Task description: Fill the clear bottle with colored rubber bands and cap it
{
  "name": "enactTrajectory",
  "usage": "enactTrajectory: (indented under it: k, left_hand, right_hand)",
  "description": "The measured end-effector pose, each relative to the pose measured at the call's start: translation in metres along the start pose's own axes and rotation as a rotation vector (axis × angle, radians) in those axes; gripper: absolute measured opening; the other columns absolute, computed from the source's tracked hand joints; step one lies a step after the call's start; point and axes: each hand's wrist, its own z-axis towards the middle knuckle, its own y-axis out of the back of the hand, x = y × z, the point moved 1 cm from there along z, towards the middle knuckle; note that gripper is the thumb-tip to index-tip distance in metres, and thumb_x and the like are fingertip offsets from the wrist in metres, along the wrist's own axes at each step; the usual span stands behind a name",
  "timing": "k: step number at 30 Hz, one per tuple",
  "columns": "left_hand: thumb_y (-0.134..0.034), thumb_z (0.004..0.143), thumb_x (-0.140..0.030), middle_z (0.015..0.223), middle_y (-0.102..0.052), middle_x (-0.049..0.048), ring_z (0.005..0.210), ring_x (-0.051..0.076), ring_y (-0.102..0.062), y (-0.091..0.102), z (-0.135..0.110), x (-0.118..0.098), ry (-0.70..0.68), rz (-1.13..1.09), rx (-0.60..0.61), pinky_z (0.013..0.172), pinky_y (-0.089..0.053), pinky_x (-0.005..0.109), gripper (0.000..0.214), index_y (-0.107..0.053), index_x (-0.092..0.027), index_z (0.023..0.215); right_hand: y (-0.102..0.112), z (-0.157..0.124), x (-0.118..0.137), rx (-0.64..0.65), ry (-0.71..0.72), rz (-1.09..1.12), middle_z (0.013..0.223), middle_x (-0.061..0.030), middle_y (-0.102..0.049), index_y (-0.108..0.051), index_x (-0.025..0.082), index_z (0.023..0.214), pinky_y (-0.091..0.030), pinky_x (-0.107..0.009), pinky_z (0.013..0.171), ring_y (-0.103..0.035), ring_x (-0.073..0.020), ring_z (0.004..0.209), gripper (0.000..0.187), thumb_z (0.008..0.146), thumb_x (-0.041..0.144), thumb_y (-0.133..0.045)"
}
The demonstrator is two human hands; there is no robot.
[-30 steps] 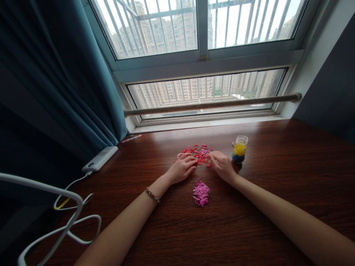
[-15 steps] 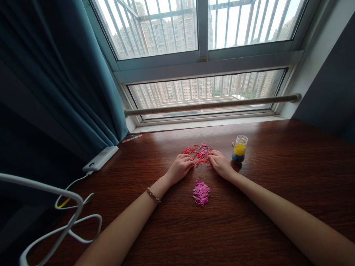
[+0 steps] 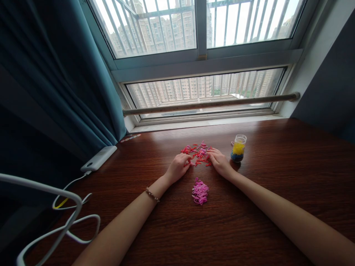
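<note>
A loose pile of red and pink rubber bands (image 3: 199, 157) lies spread on the brown wooden table. At its left edge my left hand (image 3: 178, 167) has its fingers curled and pinched together, with a bit of pink band showing at the fingertips. My right hand (image 3: 220, 162) rests at the pile's right side, palm down, fingers stretched out and touching the nearest bands. Closer to me sits a separate heap of pink rubber bands (image 3: 200, 192). A clear jar (image 3: 238, 148) with yellow and dark blue contents stands right of my right hand.
A white power bank or adapter (image 3: 99, 159) lies at the table's left edge, with a white cable (image 3: 78, 201) looping toward me. Small round pieces (image 3: 131, 137) lie near the blue curtain (image 3: 91, 81). A pink band lies behind the jar. A rail (image 3: 210, 105) crosses the window.
My left hand has drawn slightly back from the pile, its fingers now more tightly pinched. My right hand stays beside the bands. The whole view has shifted a little.
</note>
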Motion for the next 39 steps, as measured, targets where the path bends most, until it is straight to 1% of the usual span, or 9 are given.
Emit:
enactTrajectory:
  k: [5,10,13,17,21,26,32,36,39]
  left_hand:
    - [-0.053,0.076,-0.010,0.085,-0.059,0.0048,0.083,0.017,-0.056,0.000,-0.001,-0.001,0.026,-0.060,-0.042,0.078,-0.045,0.032,0.020,-0.054,-0.017,0.095]
    - [-0.054,0.078,-0.016,0.081,-0.061,0.0041,0.078,0.014,-0.058,0.008,0.002,-0.016,0.023,-0.244,-0.041,0.077,-0.046,0.029,0.019,-0.056,-0.015,0.097]
    - [-0.056,0.078,-0.021,0.078,-0.062,0.0045,0.072,0.013,-0.058,0.012,0.004,-0.027,0.051,-0.445,0.127,0.071,-0.047,0.026,0.020,-0.058,-0.013,0.097]
    - [-0.059,0.076,-0.022,0.078,-0.063,0.0048,0.070,0.012,-0.058,0.015,0.005,-0.037,0.082,-0.624,0.386,0.065,-0.046,0.023,0.019,-0.060,-0.012,0.092]
    - [-0.062,0.074,-0.022,0.077,-0.063,0.0049,0.070,0.012,-0.056,0.018,0.005,-0.040,0.078,-0.657,0.496,0.062,-0.045,0.021,0.019,-0.062,-0.012,0.090]
    - [-0.064,0.073,-0.025,0.079,-0.060,0.0053,0.068,0.012,-0.056,0.018,0.003,-0.039,0.067,-0.664,0.565,0.059,-0.045,0.020,0.022,-0.064,-0.012,0.091]
    - [-0.064,0.074,-0.027,0.073,-0.062,0.0034,0.064,0.011,-0.054,0.018,0.006,-0.028,0.129,-0.583,0.461,0.057,-0.041,0.021,0.019,-0.065,-0.012,0.085]
    - [-0.058,0.078,-0.024,0.072,-0.063,0.0033,0.065,0.013,-0.054,0.016,0.005,-0.013,0.149,-0.356,0.214,0.062,-0.043,0.025,0.012,-0.064,-0.013,0.078]
    - [-0.053,0.082,-0.024,0.081,-0.063,0.0053,0.081,0.018,-0.054,0.014,0.003,-0.002,0.099,-0.075,0.025,0.077,-0.044,0.032,0.014,-0.063,-0.016,0.080]
  right_hand:
    - [-0.009,0.000,-0.011,0.142,0.023,-0.142,0.115,-0.0060,-0.057,-0.065,0.020,0.099,-0.027,-0.045,0.102,-0.038,-0.0232,0.119,0.033,0.091,0.030,-0.035]
    - [-0.008,0.001,-0.008,0.160,0.062,-0.145,0.109,-0.0047,-0.060,-0.065,0.021,0.098,-0.030,-0.040,0.100,-0.045,-0.0209,0.111,0.032,0.092,0.030,-0.035]
    - [-0.004,0.002,-0.003,0.103,0.053,-0.079,0.102,-0.0063,-0.063,-0.067,0.019,0.092,-0.035,-0.037,0.096,-0.050,-0.0211,0.104,0.034,0.091,0.030,-0.034]
    - [0.004,0.001,0.001,-0.049,-0.089,0.026,0.093,-0.0082,-0.065,-0.067,0.018,0.081,-0.043,-0.034,0.083,-0.057,-0.0218,0.090,0.039,0.091,0.034,-0.033]
    - [0.009,-0.001,0.003,-0.166,-0.177,0.122,0.081,-0.0071,-0.066,-0.066,0.017,0.073,-0.045,-0.030,0.073,-0.060,-0.0206,0.076,0.043,0.091,0.041,-0.035]
    - [0.011,-0.002,0.008,-0.172,-0.246,0.303,0.066,-0.0054,-0.065,-0.064,0.017,0.064,-0.048,-0.028,0.065,-0.061,-0.0191,0.064,0.048,0.089,0.049,-0.037]
    - [0.011,-0.007,0.041,0.089,-0.133,0.557,0.056,-0.0031,-0.061,-0.060,0.016,0.053,-0.047,-0.026,0.063,-0.057,-0.0155,0.055,0.053,0.089,0.048,-0.037]
    - [0.008,-0.015,0.061,0.373,0.044,0.505,0.065,-0.0032,-0.064,-0.066,0.017,0.062,-0.046,-0.026,0.069,-0.059,-0.0153,0.065,0.051,0.090,0.046,-0.036]
    - [0.006,-0.015,0.059,0.369,0.138,0.436,0.072,-0.0043,-0.065,-0.068,0.017,0.070,-0.046,-0.027,0.073,-0.060,-0.0162,0.074,0.046,0.092,0.042,-0.036]
